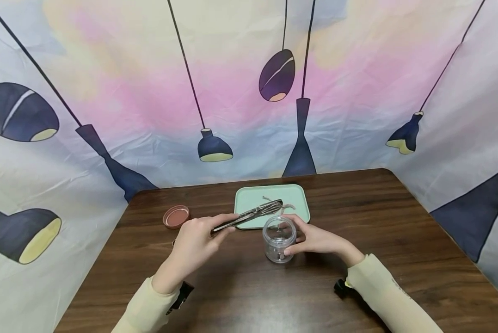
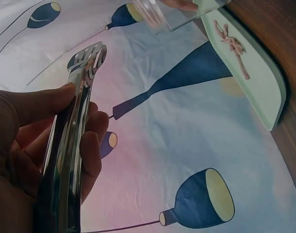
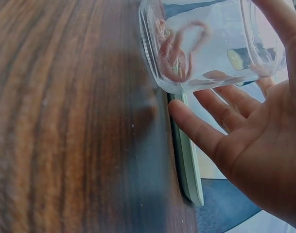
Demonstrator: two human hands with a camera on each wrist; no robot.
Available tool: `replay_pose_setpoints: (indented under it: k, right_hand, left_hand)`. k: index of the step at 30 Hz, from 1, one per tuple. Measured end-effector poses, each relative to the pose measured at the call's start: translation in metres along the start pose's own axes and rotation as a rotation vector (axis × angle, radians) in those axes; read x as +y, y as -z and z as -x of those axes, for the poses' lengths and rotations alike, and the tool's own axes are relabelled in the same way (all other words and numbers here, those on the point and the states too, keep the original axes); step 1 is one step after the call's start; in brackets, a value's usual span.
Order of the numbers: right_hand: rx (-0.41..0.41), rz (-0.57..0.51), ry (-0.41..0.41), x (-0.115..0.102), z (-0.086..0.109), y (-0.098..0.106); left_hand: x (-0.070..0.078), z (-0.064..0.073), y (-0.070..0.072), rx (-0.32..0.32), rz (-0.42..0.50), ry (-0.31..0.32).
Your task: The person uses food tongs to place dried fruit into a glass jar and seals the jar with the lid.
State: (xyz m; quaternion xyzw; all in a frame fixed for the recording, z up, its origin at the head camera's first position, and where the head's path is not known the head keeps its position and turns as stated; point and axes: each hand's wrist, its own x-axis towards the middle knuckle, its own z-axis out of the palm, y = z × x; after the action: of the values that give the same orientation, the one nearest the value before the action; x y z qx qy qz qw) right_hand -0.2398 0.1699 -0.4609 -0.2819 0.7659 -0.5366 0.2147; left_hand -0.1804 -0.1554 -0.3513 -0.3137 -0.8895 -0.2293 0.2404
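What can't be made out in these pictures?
Left wrist view: the near end of the tongs, cut off by the bottom edge; the rest of the jar, by the top edge.
Head view: part of the tray, covered by the tongs.
Right wrist view: whether the blurred pink strands lie inside or behind the clear jar.

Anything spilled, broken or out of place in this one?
Nothing stands out: the left hand grips metal tongs, the right hand holds the open clear jar upright, and pinkish strips lie on the green tray. The reddish lid rests off the jar, on the table; no spill or breakage shows.
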Motion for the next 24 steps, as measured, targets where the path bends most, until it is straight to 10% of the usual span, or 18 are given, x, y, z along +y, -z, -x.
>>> replay_pose_setpoints:
  k: [24]
  right_hand:
    - [0.0,0.019,0.001,0.0006,0.0004,0.0017]
  left_hand:
    - [0.0021,-0.0084,-0.0069,-0.047,0.018,0.114]
